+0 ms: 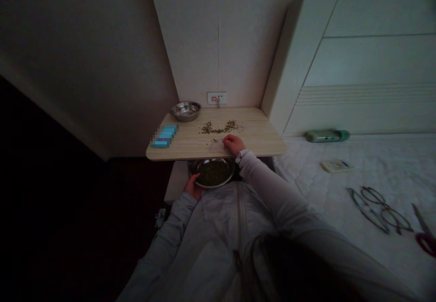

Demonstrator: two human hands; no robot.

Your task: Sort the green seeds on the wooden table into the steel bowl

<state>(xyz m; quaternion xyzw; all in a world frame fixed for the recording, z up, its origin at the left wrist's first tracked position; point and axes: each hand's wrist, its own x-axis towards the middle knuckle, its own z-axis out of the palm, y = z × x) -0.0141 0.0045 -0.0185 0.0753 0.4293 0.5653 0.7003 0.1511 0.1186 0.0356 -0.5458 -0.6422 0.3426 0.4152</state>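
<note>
My left hand point(194, 186) grips the left rim of a metal bowl point(213, 185), with the thumb over its edge. The bowl is just below the table's front edge and holds a mass of small dark green grains point(214, 172). Over the front of the wooden table, my right hand point(234, 144) is closed, its fingers pinching a thin, clear plastic piece point(216, 146) whose exact kind I cannot make out. Small green-brown grains point(218, 131) lie scattered in a curved band behind it, with a few stray ones nearer the hand.
On the table point(262, 131) stand another metal bowl point(185, 111) at back left and a blurred blue item point(165, 136). A wall socket point(217, 98) sits behind. The bed at right bears a green bottle point(327, 136), a small pale box point(337, 165), eyeglasses point(384, 209) and scissors point(424, 234).
</note>
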